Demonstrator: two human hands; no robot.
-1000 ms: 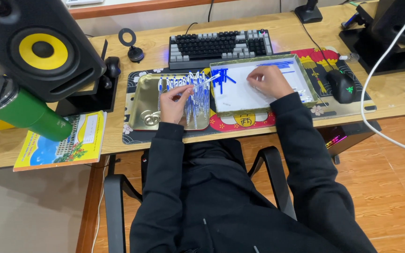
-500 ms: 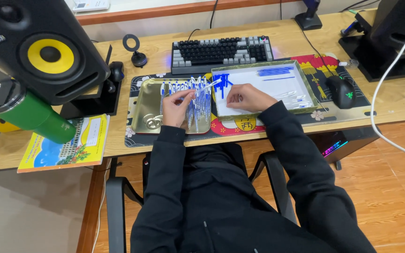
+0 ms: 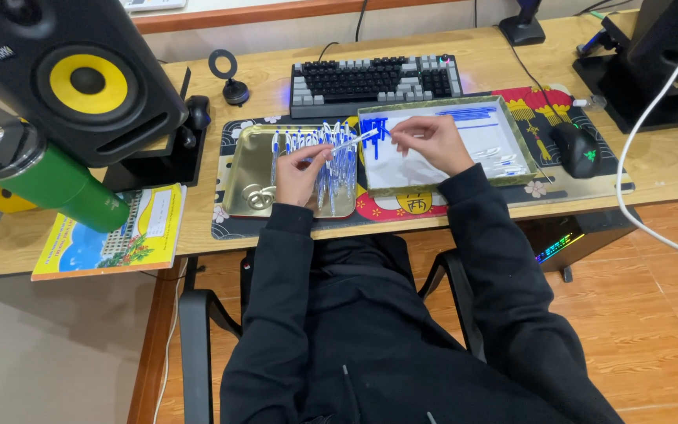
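My left hand (image 3: 301, 172) holds a clear pen barrel (image 3: 345, 144) slanted up to the right, above a gold metal tray (image 3: 246, 166) that carries a row of several blue-and-white pens (image 3: 337, 163). My right hand (image 3: 427, 141) has its fingers pinched at the barrel's upper end, over a white tray with a green rim (image 3: 442, 103). That tray holds blue pen parts (image 3: 375, 132) at its left and top and small white parts (image 3: 504, 163) at its right. Whether the right fingers hold a small part is too small to see.
Behind the trays stands a grey and black keyboard (image 3: 377, 80). A black mouse (image 3: 575, 148) lies to the right. At left are a black speaker with a yellow cone (image 3: 72, 78), a green bottle (image 3: 47, 182) and a yellow booklet (image 3: 111, 234). A white cable (image 3: 629, 180) hangs at right.
My right hand moved left from the middle of the white tray to the end of the pen barrel in my left hand. The left hand stayed over the gold tray.
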